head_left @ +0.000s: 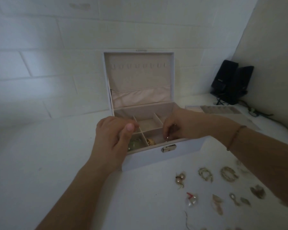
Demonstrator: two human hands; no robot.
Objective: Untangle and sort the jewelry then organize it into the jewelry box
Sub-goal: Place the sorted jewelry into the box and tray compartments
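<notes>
While the right hand [171,130] pinches a small silvery piece low in a front compartment of the jewelry box [173,156], probably dropping it there, the left hand [111,138] hovers curled alongside, seemingly empty; sorted earrings [204,174] wait nearby.

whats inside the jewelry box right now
In the jewelry box: a green piece front-left, a gold piece beside it, back compartments bare. The left hand and right hand cover the rest.
</notes>
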